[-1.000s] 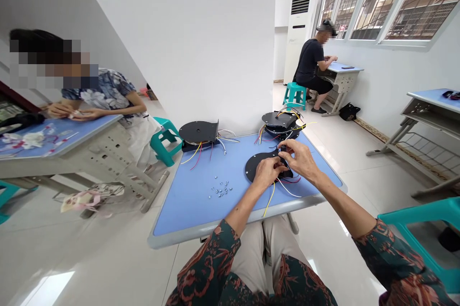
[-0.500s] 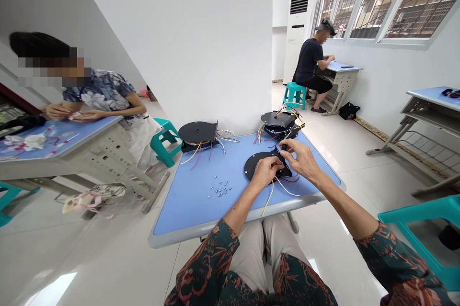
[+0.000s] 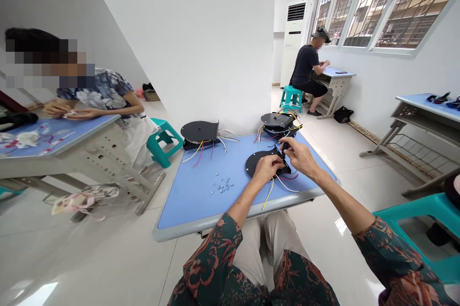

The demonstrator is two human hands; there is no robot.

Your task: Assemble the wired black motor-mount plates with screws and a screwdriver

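A black, rounded blower fan lies flat on the blue desk, with yellow, white and red wires trailing from its near side. Across its top, my left hand is closed, its fingertips pressed against the flat outlet end. My right hand is wrapped round the dark handle of a screwdriver, held upright over that same end. The screwdriver's tip is hidden by my fingers. Left of the fan, several small silver screws are scattered on the desk.
Two stacks of similar blowers stand at the back left and back right of the blue desk, by a white wall. A person works at the left desk; another sits farther off. A teal stool is at right.
The right hand has tipped the screwdriver more upright over the fan's outlet end. The left hand stays on the fan. The whole view has shifted slightly.
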